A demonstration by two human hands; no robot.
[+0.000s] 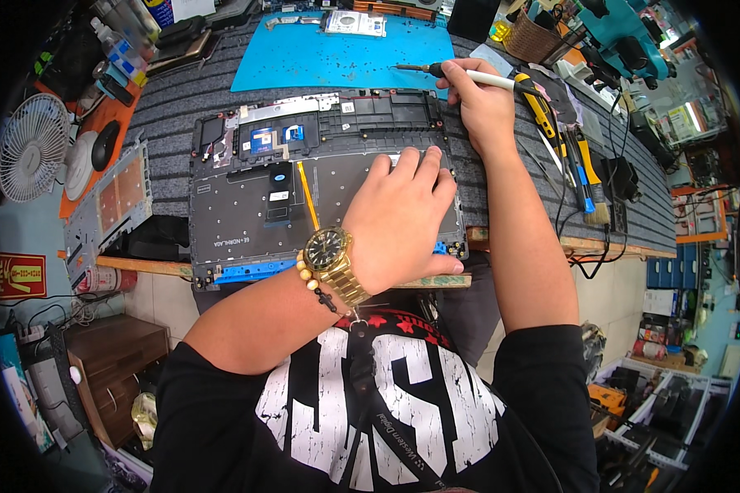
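Head view: Your left hand [399, 215], fingers spread, rests on the panel [234, 193] on the table [168, 107], likely to steady it. Your right hand [483, 111] pinches the iron [493, 80], tip over the mat [337, 53], likely sparing the panel.

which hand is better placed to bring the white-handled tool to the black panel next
Probably the right hand: it grips the white-handled tool, near the panel's far edge, while the left hand is spread palm-down over the black panel.
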